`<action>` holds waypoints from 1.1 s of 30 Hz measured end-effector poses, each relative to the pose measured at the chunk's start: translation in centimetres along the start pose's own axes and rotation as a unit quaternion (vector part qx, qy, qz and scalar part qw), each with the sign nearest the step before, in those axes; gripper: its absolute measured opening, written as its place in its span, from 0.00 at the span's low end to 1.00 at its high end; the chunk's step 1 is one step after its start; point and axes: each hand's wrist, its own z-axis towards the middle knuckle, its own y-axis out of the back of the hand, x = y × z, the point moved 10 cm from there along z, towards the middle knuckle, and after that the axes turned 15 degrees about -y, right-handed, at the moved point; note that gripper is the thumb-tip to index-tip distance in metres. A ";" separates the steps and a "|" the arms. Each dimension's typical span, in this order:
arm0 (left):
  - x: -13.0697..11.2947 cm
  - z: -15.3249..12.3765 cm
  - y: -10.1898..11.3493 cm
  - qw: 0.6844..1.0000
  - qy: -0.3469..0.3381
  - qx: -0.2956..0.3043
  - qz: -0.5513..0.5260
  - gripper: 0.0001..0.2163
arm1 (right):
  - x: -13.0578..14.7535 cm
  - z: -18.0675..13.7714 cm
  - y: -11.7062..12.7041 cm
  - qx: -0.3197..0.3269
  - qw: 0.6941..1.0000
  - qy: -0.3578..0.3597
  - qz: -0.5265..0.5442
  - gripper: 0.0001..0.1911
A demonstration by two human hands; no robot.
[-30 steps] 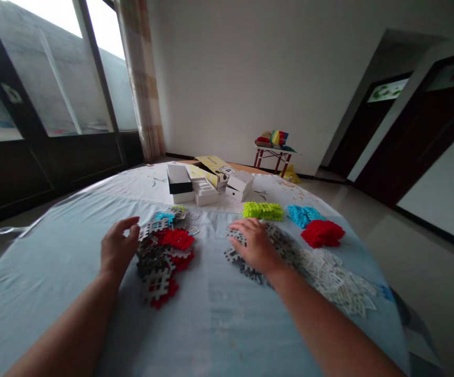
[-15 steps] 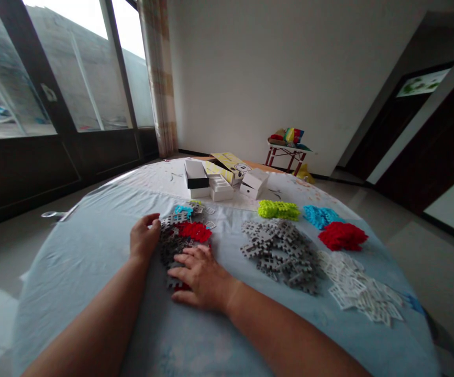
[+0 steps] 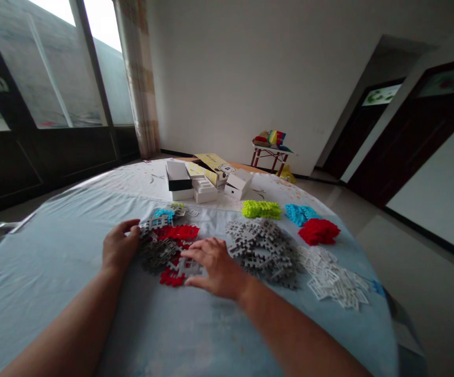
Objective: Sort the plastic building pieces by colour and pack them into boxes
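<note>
In the head view, a mixed heap of flat plastic building pieces, mostly dark grey, lies between my hands. Red pieces lie across its top, and blue ones show at its far end. My left hand rests at the heap's left edge, fingers loosely curved, nothing visible in them. My right hand is on the right side, thumb and fingers apart, its fingertips at a light grey piece. A red piece lies just left of the right thumb.
Sorted piles stand to the right: grey pieces, lime green, blue, red and white frames. White boxes and a yellow printed box are farther back on the cloth-covered round table.
My right hand has slid right, off the heap's middle, uncovering red and grey pieces. My left hand stays by the heap's left edge. The view has turned to the right.
</note>
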 end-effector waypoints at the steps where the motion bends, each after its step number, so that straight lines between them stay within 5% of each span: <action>1: 0.0 0.0 0.0 1.000 0.002 0.002 0.002 0.18 | -1.0 -0.1 1.4 -0.019 1.000 -0.018 -0.002 0.30; 6: -0.3 -0.1 -0.2 1.000 -0.002 0.007 -0.008 0.18 | -8.1 -1.3 7.3 -0.124 0.982 -0.130 -0.062 0.27; 11: -0.8 -0.1 -0.4 1.000 -0.006 0.010 -0.012 0.18 | -11.8 -3.0 9.6 -0.211 0.958 -0.169 -0.099 0.26; 15: -1.0 -0.3 -0.3 1.000 -0.016 0.004 -0.015 0.18 | -10.0 -3.1 8.4 -0.206 0.970 -0.118 -0.060 0.19; 24: -0.9 -0.7 0.5 0.999 -0.008 -0.026 -0.037 0.19 | -3.2 -3.4 2.5 -0.056 0.998 -0.003 0.031 0.13; 33: -0.5 -0.6 0.0 0.996 0.004 -0.022 -0.083 0.19 | -2.1 -2.1 0.5 -0.022 0.999 -0.002 0.045 0.13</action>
